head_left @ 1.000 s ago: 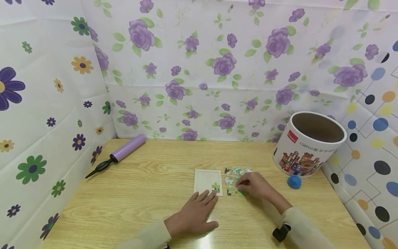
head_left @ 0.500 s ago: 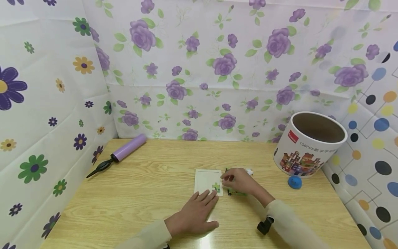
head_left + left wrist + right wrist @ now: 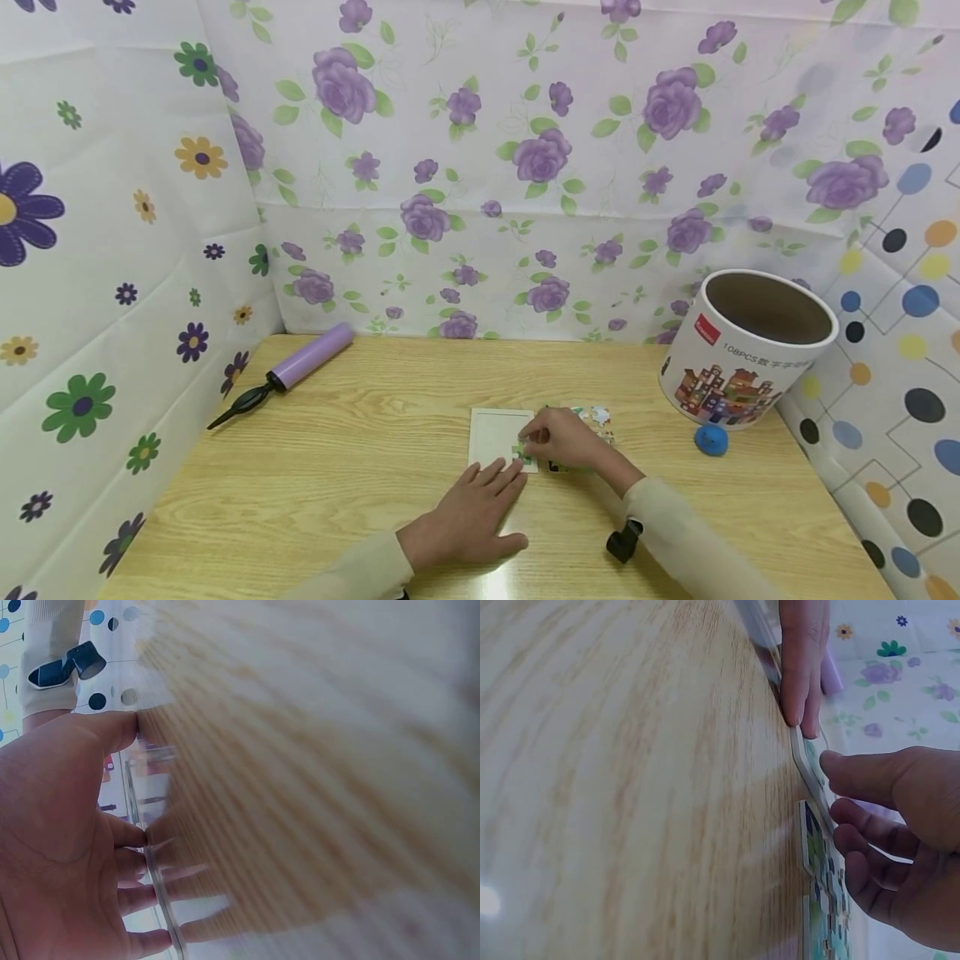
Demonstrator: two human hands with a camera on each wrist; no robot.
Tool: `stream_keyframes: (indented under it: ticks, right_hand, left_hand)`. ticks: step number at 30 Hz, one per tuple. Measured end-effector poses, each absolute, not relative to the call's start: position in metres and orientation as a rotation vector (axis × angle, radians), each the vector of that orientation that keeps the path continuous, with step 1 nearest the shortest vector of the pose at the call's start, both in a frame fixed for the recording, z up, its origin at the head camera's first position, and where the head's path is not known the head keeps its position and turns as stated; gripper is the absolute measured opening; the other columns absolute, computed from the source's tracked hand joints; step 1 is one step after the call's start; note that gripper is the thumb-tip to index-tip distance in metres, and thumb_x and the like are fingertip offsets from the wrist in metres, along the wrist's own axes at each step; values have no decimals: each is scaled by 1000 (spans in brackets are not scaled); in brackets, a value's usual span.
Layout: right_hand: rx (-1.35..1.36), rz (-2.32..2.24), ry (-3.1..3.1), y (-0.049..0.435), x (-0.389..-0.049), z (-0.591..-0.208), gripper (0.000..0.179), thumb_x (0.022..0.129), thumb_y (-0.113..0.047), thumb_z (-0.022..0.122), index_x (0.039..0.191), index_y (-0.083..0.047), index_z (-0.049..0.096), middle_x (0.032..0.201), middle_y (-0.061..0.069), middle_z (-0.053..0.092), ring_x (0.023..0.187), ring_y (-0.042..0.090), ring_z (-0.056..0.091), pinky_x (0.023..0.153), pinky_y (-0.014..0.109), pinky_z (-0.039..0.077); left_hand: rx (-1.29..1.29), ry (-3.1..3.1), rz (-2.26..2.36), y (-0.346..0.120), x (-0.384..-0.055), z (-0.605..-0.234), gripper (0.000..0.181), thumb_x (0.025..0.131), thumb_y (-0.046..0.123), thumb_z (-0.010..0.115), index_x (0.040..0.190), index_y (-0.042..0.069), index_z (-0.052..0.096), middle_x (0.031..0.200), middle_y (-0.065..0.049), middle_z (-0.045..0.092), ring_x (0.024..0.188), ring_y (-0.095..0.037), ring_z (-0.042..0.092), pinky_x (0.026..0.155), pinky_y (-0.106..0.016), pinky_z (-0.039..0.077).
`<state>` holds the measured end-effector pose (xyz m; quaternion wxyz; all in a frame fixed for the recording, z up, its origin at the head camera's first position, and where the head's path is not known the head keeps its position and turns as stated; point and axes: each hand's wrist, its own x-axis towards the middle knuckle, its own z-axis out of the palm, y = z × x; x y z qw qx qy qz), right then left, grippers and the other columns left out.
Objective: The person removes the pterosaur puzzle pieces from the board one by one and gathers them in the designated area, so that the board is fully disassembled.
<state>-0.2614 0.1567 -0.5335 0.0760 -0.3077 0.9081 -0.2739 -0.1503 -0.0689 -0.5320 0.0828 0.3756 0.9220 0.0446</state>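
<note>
A shallow white puzzle tray [image 3: 491, 437] lies on the table with a green puzzle piece [image 3: 517, 452] in its lower right corner. My left hand [image 3: 472, 517] is spread flat, fingertips on the tray's near edge; the left wrist view shows the same hand [image 3: 52, 847] along that edge. Thumb and fingers of my right hand [image 3: 566, 437] pinch a small puzzle piece, mostly hidden, over the tray's right side just above the green one. Loose puzzle pieces [image 3: 601, 415] lie right of the tray, partly under my right hand; the right wrist view shows these pieces [image 3: 816, 859] edge-on.
A large white bucket [image 3: 738, 354] stands at the back right, with a small blue object [image 3: 710, 439] before it. A purple hand pump [image 3: 311, 357] lies at the back left. Patterned cloth [image 3: 480, 167] encloses the wooden table [image 3: 375, 417] behind and at both sides.
My right hand has moved left from the loose pieces to the tray, carrying a puzzle piece to beside the green one. My left hand stays in place.
</note>
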Motion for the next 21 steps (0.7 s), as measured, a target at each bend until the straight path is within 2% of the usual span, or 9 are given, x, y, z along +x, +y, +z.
stream_keyframes:
  ticks: [10, 15, 21]
  right_hand:
    - [-894, -834, 2697, 154, -261, -532, 14, 90, -17, 80, 103, -15, 77, 88, -8, 64, 76, 6, 58, 66, 27, 51]
    - [-836, -949, 2686, 158, -261, -531, 13, 92, -15, 78, 101, -19, 70, 88, -10, 66, 79, 5, 62, 70, 27, 53]
    - [-792, -1072, 2707, 169, -259, -524, 11, 94, -13, 76, 101, -19, 70, 88, -11, 68, 81, 6, 64, 73, 27, 55]
  left_hand:
    - [1138, 2759, 120, -69, -150, -532, 84, 102, 68, 37, 163, 11, 28, 170, -6, 22, 155, -27, 24, 119, -54, 30]
    - [1150, 2764, 127, -69, -150, -532, 85, 102, 68, 38, 162, 9, 29, 170, -8, 21, 154, -29, 26, 118, -54, 32]
    - [1149, 2766, 102, -70, -150, -531, 84, 102, 68, 38, 162, 10, 30, 169, -9, 25, 154, -28, 26, 119, -53, 31]
